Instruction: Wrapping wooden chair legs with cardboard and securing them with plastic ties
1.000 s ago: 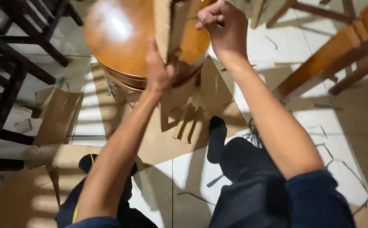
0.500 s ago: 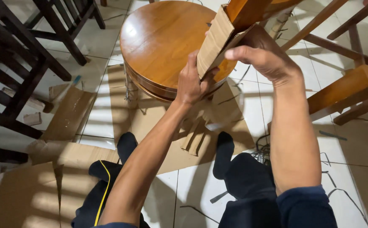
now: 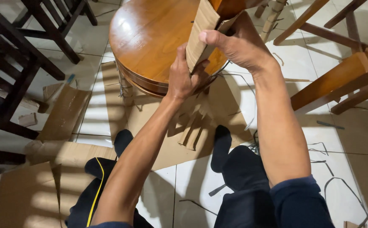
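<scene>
A strip of brown corrugated cardboard [image 3: 200, 31] is wrapped around a wooden furniture leg [image 3: 230, 6] that rises out of the top of the view. My left hand [image 3: 183, 76] grips the cardboard's lower edge from below. My right hand [image 3: 238, 44] presses the cardboard against the leg from the right, thumb across its front. Behind them lies a round glossy wooden tabletop [image 3: 154, 38] on the floor.
Flat cardboard sheets [image 3: 167, 126] cover the white tile floor under the table. More cardboard [image 3: 19, 194] lies at lower left. Dark wooden chairs [image 3: 15, 55] stand at left, light wooden chair frames [image 3: 340, 80] at right. My legs in dark trousers [image 3: 243, 177] stretch forward.
The view dropped and shifted, so the tabletop is now fuller in frame. My right hand moved from a raised fist onto the cardboard, pressing it on the leg; my left hand kept its grip.
</scene>
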